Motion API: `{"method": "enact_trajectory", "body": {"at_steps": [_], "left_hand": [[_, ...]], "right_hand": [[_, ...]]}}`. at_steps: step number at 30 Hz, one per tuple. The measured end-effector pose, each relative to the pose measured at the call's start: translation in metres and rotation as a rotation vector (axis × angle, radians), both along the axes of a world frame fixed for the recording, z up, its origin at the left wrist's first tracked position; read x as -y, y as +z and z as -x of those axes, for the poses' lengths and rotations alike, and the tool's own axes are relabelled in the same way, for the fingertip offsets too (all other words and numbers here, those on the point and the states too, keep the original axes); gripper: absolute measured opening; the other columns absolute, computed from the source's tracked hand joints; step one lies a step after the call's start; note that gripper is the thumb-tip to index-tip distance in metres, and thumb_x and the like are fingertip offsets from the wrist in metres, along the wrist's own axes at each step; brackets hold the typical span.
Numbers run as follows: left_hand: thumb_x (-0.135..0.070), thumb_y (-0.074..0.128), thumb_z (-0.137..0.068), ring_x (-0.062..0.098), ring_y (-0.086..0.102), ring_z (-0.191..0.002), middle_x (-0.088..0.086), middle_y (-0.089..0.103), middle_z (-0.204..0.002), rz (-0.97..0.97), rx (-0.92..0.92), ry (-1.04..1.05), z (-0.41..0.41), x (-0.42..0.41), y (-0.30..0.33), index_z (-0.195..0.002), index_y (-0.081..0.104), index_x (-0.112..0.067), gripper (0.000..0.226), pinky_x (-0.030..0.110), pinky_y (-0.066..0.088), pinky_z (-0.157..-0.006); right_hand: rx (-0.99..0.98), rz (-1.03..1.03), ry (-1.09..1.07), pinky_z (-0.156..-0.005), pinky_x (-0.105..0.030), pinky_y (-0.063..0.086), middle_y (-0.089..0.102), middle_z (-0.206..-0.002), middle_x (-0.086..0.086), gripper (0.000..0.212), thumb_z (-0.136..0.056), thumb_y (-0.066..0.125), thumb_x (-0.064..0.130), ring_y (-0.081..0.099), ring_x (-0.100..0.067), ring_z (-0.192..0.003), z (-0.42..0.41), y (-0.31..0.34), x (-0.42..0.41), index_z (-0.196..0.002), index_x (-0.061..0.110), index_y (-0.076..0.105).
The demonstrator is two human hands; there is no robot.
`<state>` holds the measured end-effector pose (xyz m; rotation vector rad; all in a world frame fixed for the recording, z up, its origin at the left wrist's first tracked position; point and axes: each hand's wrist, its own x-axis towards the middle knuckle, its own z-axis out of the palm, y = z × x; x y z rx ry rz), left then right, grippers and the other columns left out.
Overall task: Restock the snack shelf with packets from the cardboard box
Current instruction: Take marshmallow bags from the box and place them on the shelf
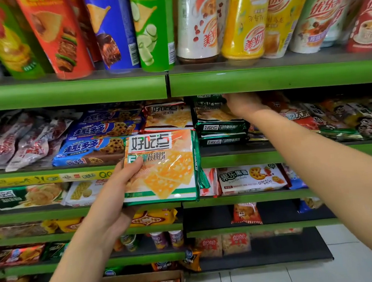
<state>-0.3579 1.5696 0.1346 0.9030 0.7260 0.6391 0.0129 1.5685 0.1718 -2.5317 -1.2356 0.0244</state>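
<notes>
Snack shelf (66,95), green edges, white-tiled floor (311,275)

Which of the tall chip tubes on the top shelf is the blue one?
The blue chip tube, fourth from the left, stands between the red-orange barbecue tube and the green cucumber tube.

Left hand (118,190) raised, thumb forward, fingers curled gripping; right hand (243,104) reaching ahead, fingers apparently hidden.

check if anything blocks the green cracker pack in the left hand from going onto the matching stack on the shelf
Yes: the right hand is reaching over the stack of matching green packs, covering its top. The cracker pack in the left hand is in front of the shelf, left of that stack.
</notes>
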Motion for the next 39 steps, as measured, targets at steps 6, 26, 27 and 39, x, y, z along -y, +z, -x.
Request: {"method": "enact_trajectory", "body": {"at_steps": [6, 26, 27, 39], "left_hand": [[-0.041, 0.077, -0.071, 0.027, 0.074, -0.098, 0.006, 0.075, -0.115, -0.014, -0.024, -0.044, -0.005, 0.004, 0.006, -0.120, 0.066, -0.028, 0.052, 0.042, 0.061, -0.082], [-0.041, 0.063, -0.094, 0.018, 0.075, -0.066, 0.003, 0.078, -0.081, -0.193, -0.157, -0.211, -0.109, 0.001, 0.051, -0.081, 0.080, -0.022, 0.029, 0.032, 0.058, -0.049], [-0.043, 0.064, -0.093, 0.018, 0.076, -0.070, 0.004, 0.078, -0.086, -0.217, -0.169, -0.215, -0.117, -0.001, 0.056, -0.090, 0.076, -0.021, 0.025, 0.035, 0.059, -0.053], [-0.084, 0.066, -0.053, 0.020, 0.071, -0.095, 0.003, 0.077, -0.101, -0.702, -0.441, -0.184, -0.163, -0.033, 0.073, -0.102, 0.075, -0.010, 0.088, 0.038, 0.050, -0.097]], "right_hand": [[-0.046, 0.013, 0.004, -0.115, -0.048, 0.033, 0.045, -0.149, -0.017, 0.035, -0.105, 0.034, 0.023, 0.044, -0.035, -0.134, -0.015, 0.001, -0.016, -0.133, 0.011, 0.052], [-0.742, -0.472, 0.473, -0.112, -0.040, 0.039, 0.033, -0.155, 0.029, 0.102, -0.069, 0.084, 0.039, 0.037, -0.002, -0.142, 0.101, -0.030, 0.162, -0.145, 0.065, 0.020], [-0.726, -0.500, 0.413, -0.108, -0.034, 0.040, 0.038, -0.149, 0.035, 0.101, -0.070, 0.084, 0.043, 0.041, 0.006, -0.136, 0.098, -0.026, 0.158, -0.146, 0.064, 0.022], [-0.501, -0.647, 0.014, -0.058, -0.003, 0.036, 0.064, -0.088, 0.016, 0.029, -0.081, 0.078, 0.017, 0.055, 0.011, -0.077, 0.064, 0.002, 0.097, -0.102, 0.028, 0.061]]}}
